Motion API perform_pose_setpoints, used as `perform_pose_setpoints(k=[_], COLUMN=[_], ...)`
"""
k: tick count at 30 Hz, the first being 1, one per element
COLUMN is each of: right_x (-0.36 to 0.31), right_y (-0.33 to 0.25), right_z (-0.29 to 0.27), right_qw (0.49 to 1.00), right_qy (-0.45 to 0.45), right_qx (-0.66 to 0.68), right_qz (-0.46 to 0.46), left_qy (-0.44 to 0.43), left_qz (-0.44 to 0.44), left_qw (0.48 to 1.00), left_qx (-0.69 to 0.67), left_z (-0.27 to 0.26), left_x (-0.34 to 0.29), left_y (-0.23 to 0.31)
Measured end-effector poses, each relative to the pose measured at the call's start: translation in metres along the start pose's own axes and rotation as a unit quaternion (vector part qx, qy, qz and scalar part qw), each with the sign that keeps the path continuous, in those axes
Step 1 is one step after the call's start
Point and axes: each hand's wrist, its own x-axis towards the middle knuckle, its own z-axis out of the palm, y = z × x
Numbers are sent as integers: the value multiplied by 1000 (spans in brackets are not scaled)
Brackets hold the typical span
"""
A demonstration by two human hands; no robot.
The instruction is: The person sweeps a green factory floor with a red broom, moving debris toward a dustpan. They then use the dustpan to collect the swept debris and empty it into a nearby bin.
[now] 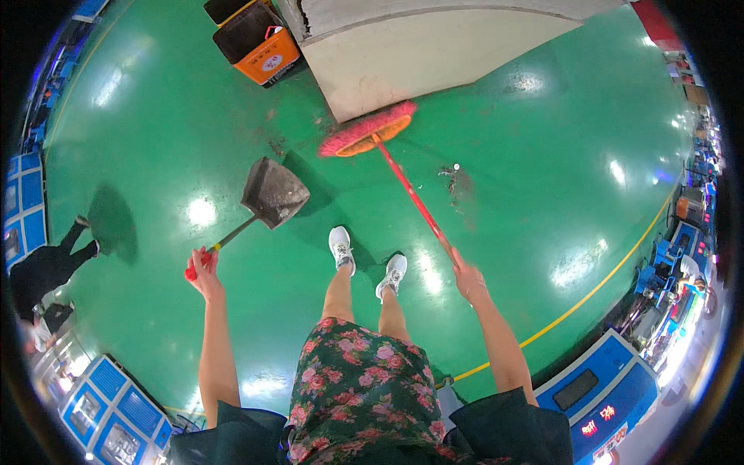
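Note:
My left hand (204,273) is closed round the red-ended handle of a dustpan (273,193). The dustpan's grey, dirt-streaked pan hangs out ahead of that hand, its shadow falling on the floor beside it. Gripped in my right hand (469,280) is the red pole of a broom (411,190). The broom's orange head with pink-red bristles lies at the near corner of a pale panel (403,66). A small pile of dark debris (456,184) is on the green floor to the right of the pole. More dirt specks (277,146) lie beyond the dustpan.
Orange and black bins (267,56) stand at the far left of the panel. A person in dark clothes (50,263) is at the left. Blue and white machines (116,411) line both sides, and a yellow line (573,311) curves along the right. My white shoes (341,246) stand on the floor.

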Motion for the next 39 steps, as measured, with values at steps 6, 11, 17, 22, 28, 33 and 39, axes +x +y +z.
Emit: perform_pose_setpoints(k=[6,11,17,22,28,33,39], right_x=[-89,-148,-69,-3,-57,-125,-173], right_y=[125,164,63,36,197,256,250], right_z=[7,-10,-7,-12,-7,-38,-49], right_qw=[1000,1000,988,988,994,986,984], right_qy=[-12,-23,-17,-23,-21,-43,-86], right_qx=[11,-10,-1,-87,-93,-159,-136], right_qz=[16,-4,-154,-122,-52,9,-73], left_qy=[83,167,222,228,273,257,240], left_qz=[1,-4,-1,-5,-18,-18,-9], left_qw=[995,984,972,972,961,965,970], left_qx=[-54,-67,-73,-53,-44,-53,-47], left_z=[-76,-125,-179,-180,-199,-207,-209], left_x=[-57,-119,-186,-216,-238,-238,-247], left_y=[2,4,-3,-9,-7,-8,15])
